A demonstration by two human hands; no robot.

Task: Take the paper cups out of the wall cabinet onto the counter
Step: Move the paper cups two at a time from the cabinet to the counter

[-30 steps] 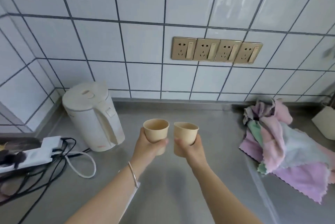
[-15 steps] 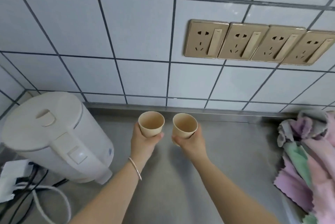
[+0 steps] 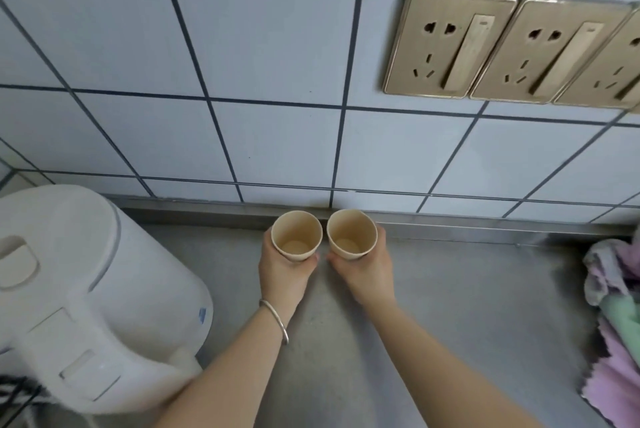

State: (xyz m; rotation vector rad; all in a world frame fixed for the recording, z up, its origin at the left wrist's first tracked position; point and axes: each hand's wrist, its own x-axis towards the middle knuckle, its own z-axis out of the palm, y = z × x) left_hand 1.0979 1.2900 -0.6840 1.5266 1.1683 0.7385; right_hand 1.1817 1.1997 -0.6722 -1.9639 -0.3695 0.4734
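Observation:
Two tan paper cups stand upright side by side at the back of the steel counter (image 3: 450,289), close to the tiled wall. My left hand (image 3: 282,270) is wrapped around the left cup (image 3: 296,235). My right hand (image 3: 367,268) grips the right cup (image 3: 351,233). Both cups are empty inside and their rims almost touch. Whether their bases rest on the counter is hidden by my fingers. The wall cabinet is out of view.
A white electric kettle (image 3: 79,299) fills the left side, close to my left forearm. Crumpled pink, green and grey cloths (image 3: 613,323) lie at the right edge. Gold wall sockets (image 3: 450,43) sit on the tiles above. Black cables (image 3: 14,396) show at bottom left.
Both hands have carried the cups forward and down toward the back of the counter, near the wall. The cups are now closer together and my view has moved in.

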